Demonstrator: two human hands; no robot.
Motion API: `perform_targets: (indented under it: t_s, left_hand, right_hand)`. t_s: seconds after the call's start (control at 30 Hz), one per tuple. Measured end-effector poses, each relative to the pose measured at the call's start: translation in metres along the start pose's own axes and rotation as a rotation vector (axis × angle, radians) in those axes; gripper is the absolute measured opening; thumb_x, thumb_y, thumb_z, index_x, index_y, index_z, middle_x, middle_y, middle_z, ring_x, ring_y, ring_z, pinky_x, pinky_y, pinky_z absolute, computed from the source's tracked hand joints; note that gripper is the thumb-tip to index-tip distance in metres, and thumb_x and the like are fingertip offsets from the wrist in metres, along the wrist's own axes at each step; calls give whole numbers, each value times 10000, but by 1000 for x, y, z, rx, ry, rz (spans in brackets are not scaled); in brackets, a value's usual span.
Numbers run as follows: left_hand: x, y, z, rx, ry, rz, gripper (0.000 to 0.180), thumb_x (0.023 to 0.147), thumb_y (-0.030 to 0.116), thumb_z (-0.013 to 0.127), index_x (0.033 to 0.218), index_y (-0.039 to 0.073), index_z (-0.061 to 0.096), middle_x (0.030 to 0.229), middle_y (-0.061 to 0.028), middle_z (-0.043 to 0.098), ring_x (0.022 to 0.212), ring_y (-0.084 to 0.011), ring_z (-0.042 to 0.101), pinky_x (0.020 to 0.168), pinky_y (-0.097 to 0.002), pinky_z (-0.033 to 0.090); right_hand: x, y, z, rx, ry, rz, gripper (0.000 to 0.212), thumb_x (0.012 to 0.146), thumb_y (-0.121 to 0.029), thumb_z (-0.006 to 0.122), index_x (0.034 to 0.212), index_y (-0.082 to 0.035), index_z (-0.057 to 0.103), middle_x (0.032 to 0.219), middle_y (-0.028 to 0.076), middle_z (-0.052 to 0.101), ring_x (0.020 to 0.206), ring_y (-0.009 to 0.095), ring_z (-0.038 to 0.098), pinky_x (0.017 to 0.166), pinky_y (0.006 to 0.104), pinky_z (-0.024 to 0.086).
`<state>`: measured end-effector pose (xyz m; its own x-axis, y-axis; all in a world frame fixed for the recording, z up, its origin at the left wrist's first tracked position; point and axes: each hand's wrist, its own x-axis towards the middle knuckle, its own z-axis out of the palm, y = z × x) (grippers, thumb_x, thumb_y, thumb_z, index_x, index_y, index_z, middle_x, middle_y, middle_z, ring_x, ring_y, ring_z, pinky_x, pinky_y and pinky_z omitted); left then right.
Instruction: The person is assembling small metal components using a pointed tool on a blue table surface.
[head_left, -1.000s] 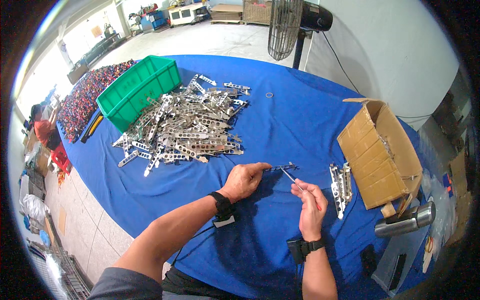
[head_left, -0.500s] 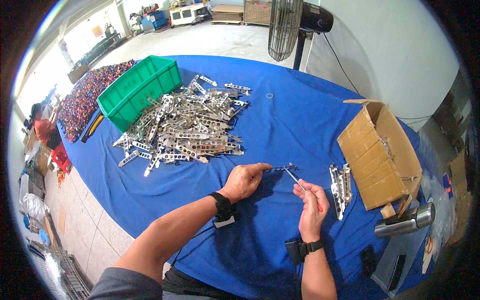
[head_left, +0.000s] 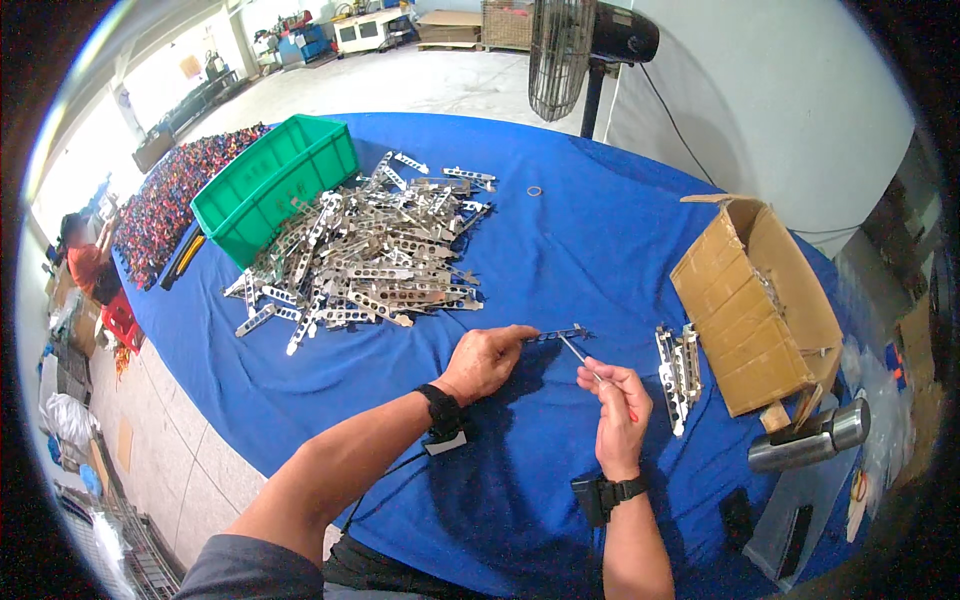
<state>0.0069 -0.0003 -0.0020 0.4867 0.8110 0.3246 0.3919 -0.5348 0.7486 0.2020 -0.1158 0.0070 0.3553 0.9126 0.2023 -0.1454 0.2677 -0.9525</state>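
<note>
My left hand (head_left: 484,363) is closed, thumb and forefinger pinching the left end of a perforated metal strip (head_left: 553,335) just above the blue cloth. In my right hand (head_left: 621,405) is a thin metal rod-like tool (head_left: 575,350) with a bit of red showing at the palm; its tip meets or nearly meets the strip. The tool's exact kind cannot be made out. Right of this hand lies a small stack of similar strips (head_left: 679,380). A large heap of loose strips (head_left: 370,262) covers the cloth ahead and to the left.
A green plastic crate (head_left: 275,170) tilts against the heap, beside a pile of small multicoloured parts (head_left: 170,190). At right stand an open cardboard box (head_left: 735,310) and a lying steel flask (head_left: 810,440). A pedestal fan (head_left: 560,60) is behind the table; another person (head_left: 88,255) works far left.
The tool's tip has slid slightly left along the strip, and my right hand has shifted a little left with it. My left hand keeps its pinch, and the view has turned slightly.
</note>
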Motion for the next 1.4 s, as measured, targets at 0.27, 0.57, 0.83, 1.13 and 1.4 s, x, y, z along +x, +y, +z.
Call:
perform_targets:
  t_s: [0.27, 0.57, 0.83, 1.13, 1.4]
  left_hand:
    - [0, 2, 0, 1, -14, -13, 258, 934, 91, 534, 1152, 74, 671, 679, -168, 598, 568, -226, 590, 584, -370, 489]
    - [0, -1, 1, -13, -3, -28, 287, 887, 89, 548, 1138, 102, 685, 680, -187, 612, 621, -345, 633, 595, -432, 497]
    - [1, 4, -1, 6, -8, -28, 280, 893, 95, 543, 1131, 111, 689, 666, -180, 608, 608, -328, 635, 589, -422, 496]
    - [1, 6, -2, 3, -34, -82, 273, 898, 100, 551, 1133, 118, 689, 685, -179, 622, 631, -332, 643, 603, -428, 505]
    - [0, 1, 1, 17, -2, 5, 250, 941, 103, 532, 1141, 84, 681, 649, -155, 590, 537, -247, 581, 563, -382, 481]
  right_hand:
    - [0, 4, -2, 85, 37, 9, 177, 968, -5, 459, 1027, 29, 622, 1112, 172, 680, 980, 245, 681, 891, 389, 563]
    - [0, 2, -2, 38, 14, 30, 167, 969, -18, 460, 1039, 23, 606, 1128, 199, 667, 987, 263, 675, 896, 392, 546]
    - [1, 3, 0, 61, 59, 29, 163, 968, -21, 459, 1036, 24, 601, 1124, 198, 666, 984, 268, 675, 893, 403, 547]
    - [1, 2, 2, 63, 90, 9, 152, 964, -22, 470, 1026, 22, 601, 1113, 197, 668, 963, 268, 680, 880, 397, 553]
    - [0, 2, -1, 92, 41, 15, 149, 966, -29, 473, 1022, 12, 606, 1108, 195, 670, 952, 263, 681, 868, 386, 552]
